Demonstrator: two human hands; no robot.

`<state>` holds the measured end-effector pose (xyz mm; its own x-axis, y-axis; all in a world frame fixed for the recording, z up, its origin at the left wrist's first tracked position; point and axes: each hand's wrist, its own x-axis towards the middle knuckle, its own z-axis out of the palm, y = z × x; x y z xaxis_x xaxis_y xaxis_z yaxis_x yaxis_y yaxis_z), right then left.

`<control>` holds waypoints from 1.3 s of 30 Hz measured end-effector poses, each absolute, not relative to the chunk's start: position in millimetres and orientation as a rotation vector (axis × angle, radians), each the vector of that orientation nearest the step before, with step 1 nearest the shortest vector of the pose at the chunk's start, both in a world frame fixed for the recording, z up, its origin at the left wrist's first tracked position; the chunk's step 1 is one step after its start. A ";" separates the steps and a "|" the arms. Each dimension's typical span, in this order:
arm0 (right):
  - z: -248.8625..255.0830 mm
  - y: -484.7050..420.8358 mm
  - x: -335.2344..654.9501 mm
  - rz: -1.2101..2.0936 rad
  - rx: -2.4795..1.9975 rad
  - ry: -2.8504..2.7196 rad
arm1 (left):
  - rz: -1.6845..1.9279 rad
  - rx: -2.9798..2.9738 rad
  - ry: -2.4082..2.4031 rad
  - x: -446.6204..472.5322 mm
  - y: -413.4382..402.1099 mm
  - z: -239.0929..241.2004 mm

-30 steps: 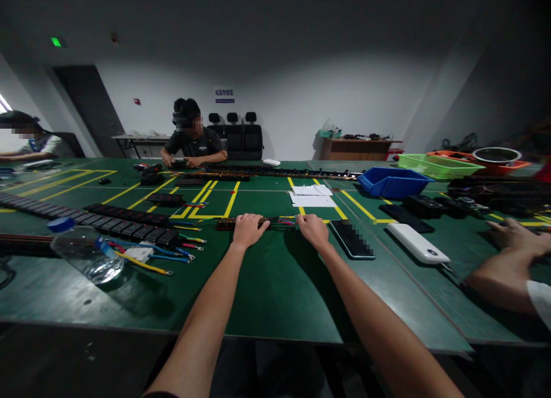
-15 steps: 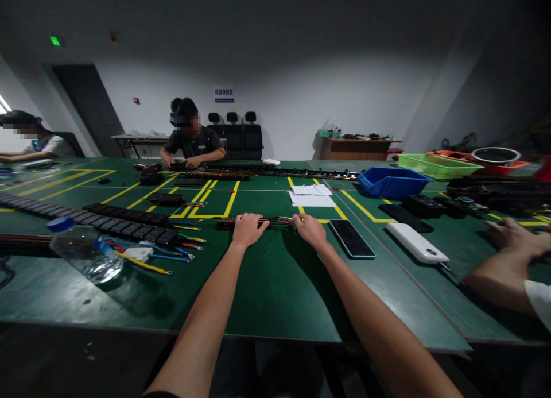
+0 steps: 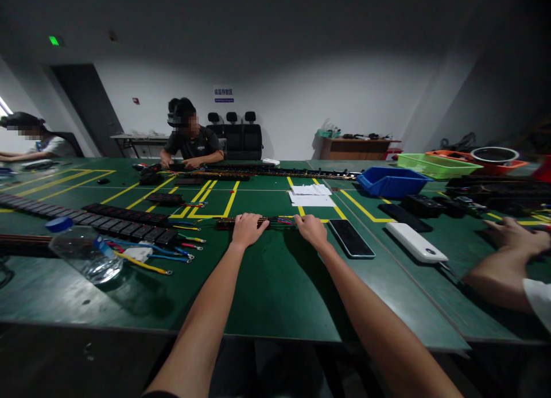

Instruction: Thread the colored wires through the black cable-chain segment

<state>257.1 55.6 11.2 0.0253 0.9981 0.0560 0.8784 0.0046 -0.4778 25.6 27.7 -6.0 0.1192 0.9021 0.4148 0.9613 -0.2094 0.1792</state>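
My left hand [image 3: 248,230] is closed over a narrow dark block [image 3: 224,223] with brownish stripes, which lies flat on the green table. Its thumb rests along the near side, and the palm hides the block's middle. Thin coloured wires [image 3: 282,221], red, blue and dark, run out of the block's right end. At their far end my right hand [image 3: 311,230] pinches them between thumb and fingers; the wire tips are hidden there. Just right of that hand lies a phone [image 3: 352,238], screen up.
Left are a water bottle [image 3: 86,251], rows of black modules [image 3: 129,225] and lugged cables [image 3: 146,262]. White papers [image 3: 312,196], a blue bin [image 3: 394,181], a white power bank [image 3: 415,242] and a co-worker's arm [image 3: 499,277] are ahead and right. Another person [image 3: 193,142] sits opposite.
Both hands stay almost in place. The fingers of my right hand have shifted slightly at the wire ends, and a yellowish tip seen there before is now hidden.
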 end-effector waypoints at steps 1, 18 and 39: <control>10.6 55.7 256.9 0.439 -1.922 -1.924 | -0.670 -2.248 -1.885 25.7 27.6 -5.9; 9.1 54.4 252.5 0.461 -1.880 -2.024 | -0.646 -2.204 -1.869 27.2 27.8 -6.6; 14.5 51.8 253.9 0.331 -1.913 -1.855 | -0.651 -2.216 -1.866 26.2 29.4 -8.1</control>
<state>253.9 51.8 14.5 0.0651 0.9883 0.1379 0.8796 0.0084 -0.4757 26.2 29.4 -8.1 0.1205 0.8935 0.4326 0.9686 -0.2013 0.1459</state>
